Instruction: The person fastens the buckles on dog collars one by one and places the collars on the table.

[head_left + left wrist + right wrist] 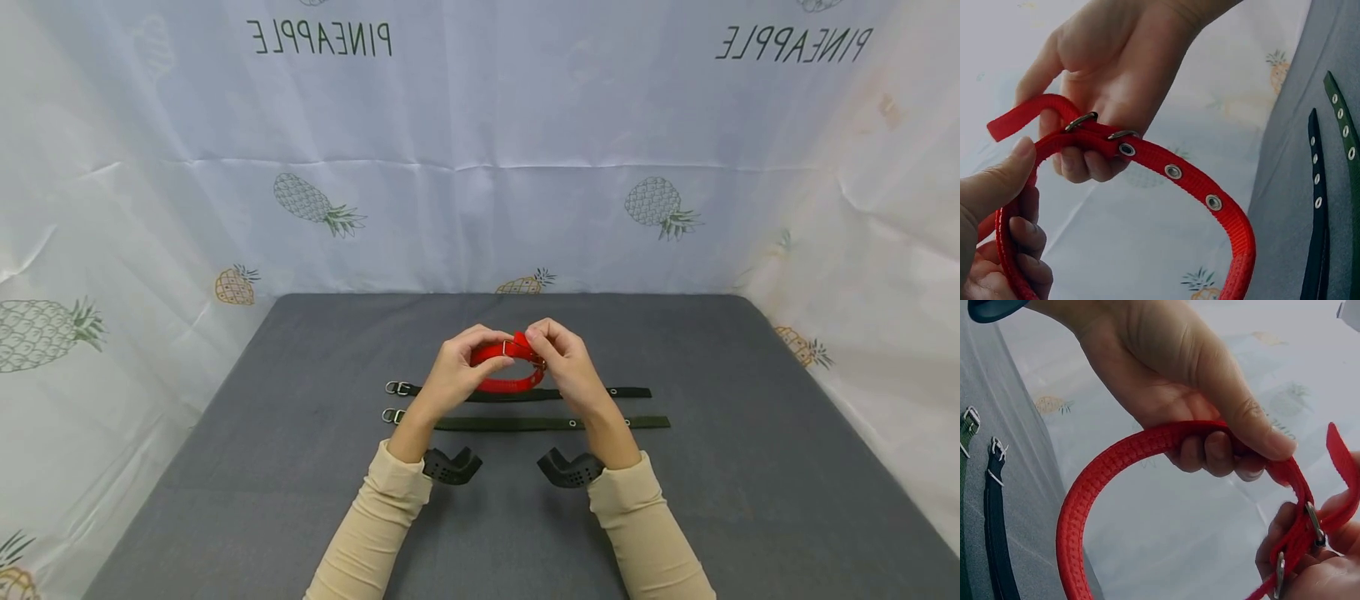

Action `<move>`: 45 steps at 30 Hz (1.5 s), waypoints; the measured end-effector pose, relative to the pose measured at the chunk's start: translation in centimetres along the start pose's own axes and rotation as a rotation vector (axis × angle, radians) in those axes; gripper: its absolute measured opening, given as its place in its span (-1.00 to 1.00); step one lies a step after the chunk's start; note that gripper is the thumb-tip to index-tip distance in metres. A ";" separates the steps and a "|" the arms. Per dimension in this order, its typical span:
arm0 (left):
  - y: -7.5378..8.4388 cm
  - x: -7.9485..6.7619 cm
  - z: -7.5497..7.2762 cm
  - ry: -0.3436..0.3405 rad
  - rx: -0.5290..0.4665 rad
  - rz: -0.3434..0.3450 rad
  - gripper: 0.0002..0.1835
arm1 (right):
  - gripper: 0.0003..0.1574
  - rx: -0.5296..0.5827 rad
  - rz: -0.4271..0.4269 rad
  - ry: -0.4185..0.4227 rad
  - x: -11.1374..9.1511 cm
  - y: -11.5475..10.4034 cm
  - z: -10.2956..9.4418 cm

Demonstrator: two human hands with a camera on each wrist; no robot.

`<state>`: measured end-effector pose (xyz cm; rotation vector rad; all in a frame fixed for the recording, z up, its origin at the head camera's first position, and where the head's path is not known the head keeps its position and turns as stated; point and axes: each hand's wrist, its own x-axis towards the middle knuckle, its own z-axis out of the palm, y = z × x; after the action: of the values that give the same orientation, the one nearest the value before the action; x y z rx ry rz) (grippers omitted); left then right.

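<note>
Both hands hold a red collar [510, 385] bent into a loop above the table. The left hand [453, 371] grips the loop's left side between thumb and curled fingers. On the other side, the right hand [572, 371] pinches the collar near its metal buckle [1082, 122]. The strap's free end [1013, 122] runs through the buckle and sticks out in a curve, as the left wrist view shows. Several metal eyelets [1173, 171] line the loop beyond the buckle. Under the hands lie a black collar [517, 397] and a dark green collar [510, 424], both straight.
The two collars lie side by side across the grey table [315, 500], buckles to the left. A white curtain [480, 225] printed with pineapples hangs behind and along the sides. Black wrist mounts [453, 467] project inward from both wrists.
</note>
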<state>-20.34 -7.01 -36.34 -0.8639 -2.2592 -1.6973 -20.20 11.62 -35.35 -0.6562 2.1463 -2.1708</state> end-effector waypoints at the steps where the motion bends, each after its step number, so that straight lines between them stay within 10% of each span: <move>1: 0.0 0.0 -0.1 0.002 -0.001 0.007 -0.72 | -0.78 0.003 -0.013 -0.004 0.0 0.0 0.0; 21: 0.4 -0.1 -0.4 0.026 0.011 0.078 -0.67 | -0.71 0.055 -0.110 -0.032 -0.1 0.0 0.0; 31: 0.1 0.0 -0.3 0.006 -0.007 0.058 -0.69 | -0.87 0.026 -0.009 -0.018 0.2 0.3 -0.3; 45: 0.1 0.1 -0.7 0.010 -0.072 0.006 -0.70 | -0.63 0.095 0.107 -0.299 0.3 0.8 -2.0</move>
<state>-20.45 -7.62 -35.99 -0.8741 -2.1992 -1.7856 -21.33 13.43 -35.97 -0.7824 1.8727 -1.9626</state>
